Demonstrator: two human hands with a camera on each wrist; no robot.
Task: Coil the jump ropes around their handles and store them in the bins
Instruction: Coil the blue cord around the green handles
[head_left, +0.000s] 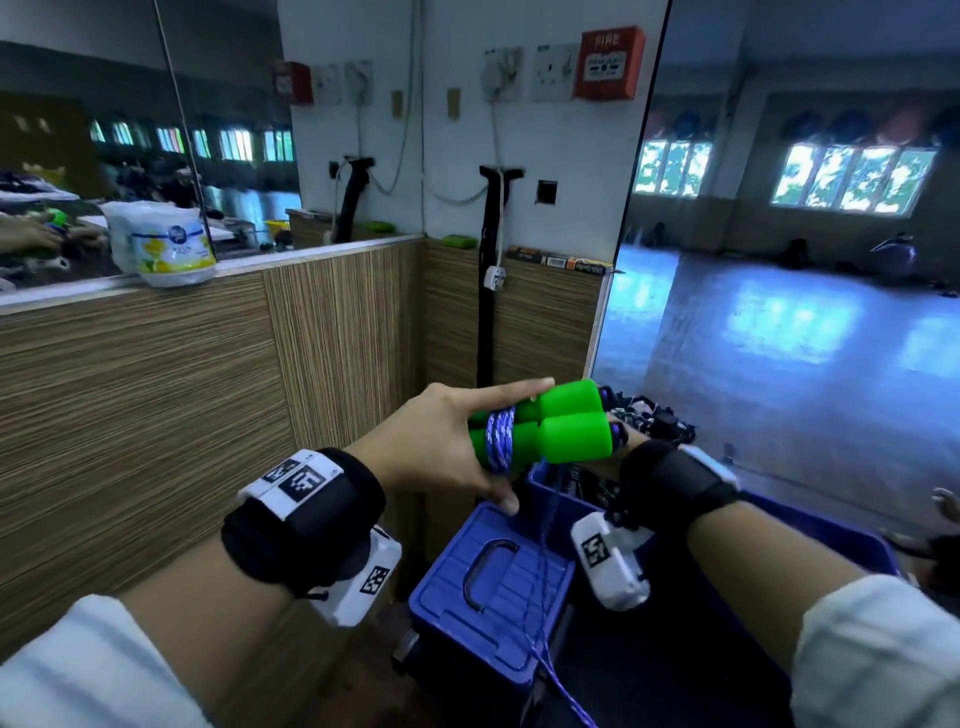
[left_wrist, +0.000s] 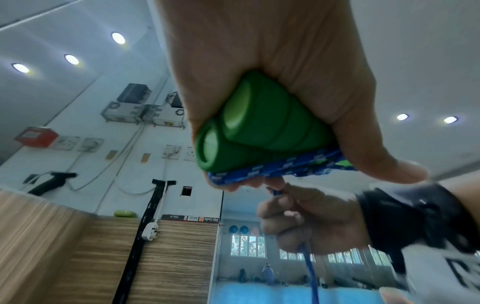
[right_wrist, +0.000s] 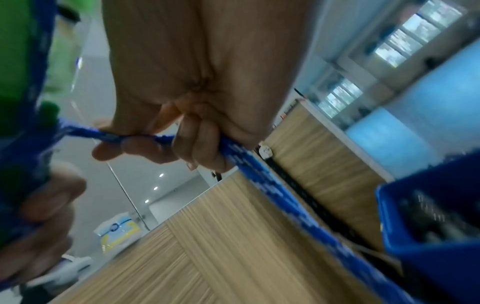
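Note:
My left hand grips two bright green jump-rope handles side by side, held level above the bins. A few turns of blue-and-white braided rope wrap the handles' narrow part. In the left wrist view the green handles sit in my palm with the rope under them. My right hand pinches the rope just past the handles, mostly hidden behind them in the head view. The loose rope hangs down past the bins.
A blue lidded bin with a black handle sits below my hands. An open blue bin to its right holds dark coiled ropes. A wood-panelled wall and ledge stand left, a mirror to the right.

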